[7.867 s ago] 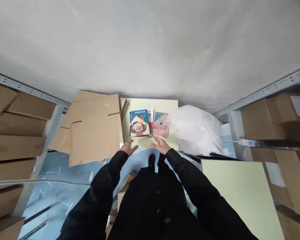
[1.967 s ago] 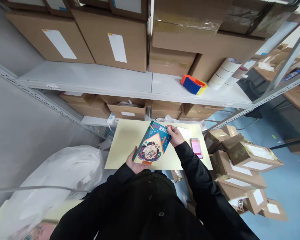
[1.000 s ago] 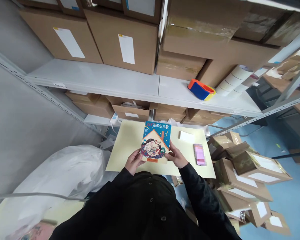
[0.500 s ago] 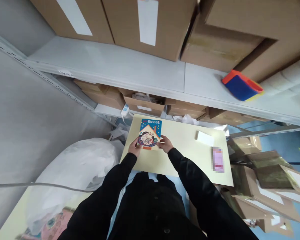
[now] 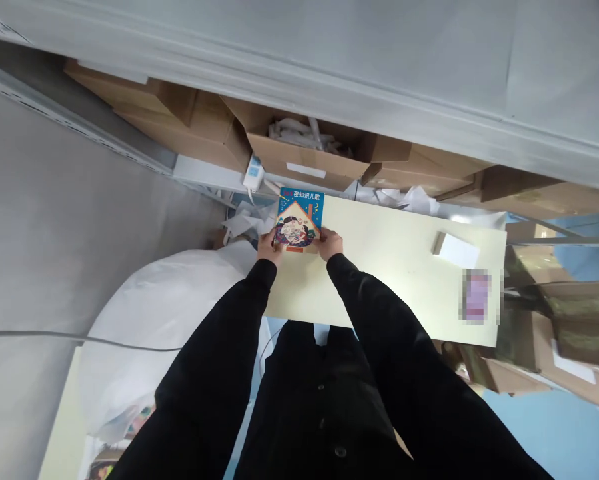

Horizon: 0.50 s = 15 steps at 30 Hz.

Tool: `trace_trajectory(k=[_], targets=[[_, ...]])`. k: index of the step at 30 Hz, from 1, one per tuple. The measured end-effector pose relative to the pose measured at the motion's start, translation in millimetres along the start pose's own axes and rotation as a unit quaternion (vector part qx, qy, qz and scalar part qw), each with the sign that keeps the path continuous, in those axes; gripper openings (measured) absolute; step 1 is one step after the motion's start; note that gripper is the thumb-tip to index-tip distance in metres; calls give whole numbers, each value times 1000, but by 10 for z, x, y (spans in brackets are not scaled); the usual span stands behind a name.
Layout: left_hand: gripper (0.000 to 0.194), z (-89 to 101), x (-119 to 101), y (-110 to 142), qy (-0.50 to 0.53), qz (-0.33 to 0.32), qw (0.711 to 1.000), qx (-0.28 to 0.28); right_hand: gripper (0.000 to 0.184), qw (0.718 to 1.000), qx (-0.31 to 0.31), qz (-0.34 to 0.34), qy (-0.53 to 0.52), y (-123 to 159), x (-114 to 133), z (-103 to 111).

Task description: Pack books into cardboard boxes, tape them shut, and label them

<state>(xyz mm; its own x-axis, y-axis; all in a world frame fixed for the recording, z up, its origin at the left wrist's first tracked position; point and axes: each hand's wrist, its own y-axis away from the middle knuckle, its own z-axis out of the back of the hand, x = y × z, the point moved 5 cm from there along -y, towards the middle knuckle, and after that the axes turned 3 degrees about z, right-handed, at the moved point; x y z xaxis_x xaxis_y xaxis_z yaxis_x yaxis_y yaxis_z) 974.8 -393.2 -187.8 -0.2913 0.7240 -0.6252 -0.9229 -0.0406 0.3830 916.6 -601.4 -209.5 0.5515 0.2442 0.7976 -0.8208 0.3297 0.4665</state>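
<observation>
A picture book [image 5: 299,219] with a blue and cream cover, its title side up, is held between both hands over the left end of a pale yellow table [image 5: 379,267]. My left hand [image 5: 269,247] grips the book's lower left edge. At its lower right edge my right hand [image 5: 330,244] has its fingers closed on the cover. Parts of the fingers are hidden behind the book.
On the table's right side lie a white box [image 5: 456,251] and a blurred pink-purple object [image 5: 476,297]. A shelf [image 5: 299,67] with an open carton [image 5: 304,160] stands behind. A large white plastic bag [image 5: 164,313] fills the left; cartons [image 5: 574,333] stack at right.
My view has tilted and moved closer to the shelf, so the upper boxes and the blue-red item have left the picture. Both hands still hold the book, now farther from my body.
</observation>
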Motion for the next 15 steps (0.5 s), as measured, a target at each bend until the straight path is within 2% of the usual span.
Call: trace_trajectory(k=[5, 10, 15], targets=[[56, 19, 56, -53, -13, -25, 999, 19, 20, 1000, -9, 14, 18, 72, 5, -47], [54, 19, 133, -131, -8, -38, 999, 29, 31, 1000, -17, -16, -6, 84, 12, -97], [61, 57, 115, -104, -17, -19, 1000, 17, 49, 995, -33, -51, -76, 175, 49, 16]])
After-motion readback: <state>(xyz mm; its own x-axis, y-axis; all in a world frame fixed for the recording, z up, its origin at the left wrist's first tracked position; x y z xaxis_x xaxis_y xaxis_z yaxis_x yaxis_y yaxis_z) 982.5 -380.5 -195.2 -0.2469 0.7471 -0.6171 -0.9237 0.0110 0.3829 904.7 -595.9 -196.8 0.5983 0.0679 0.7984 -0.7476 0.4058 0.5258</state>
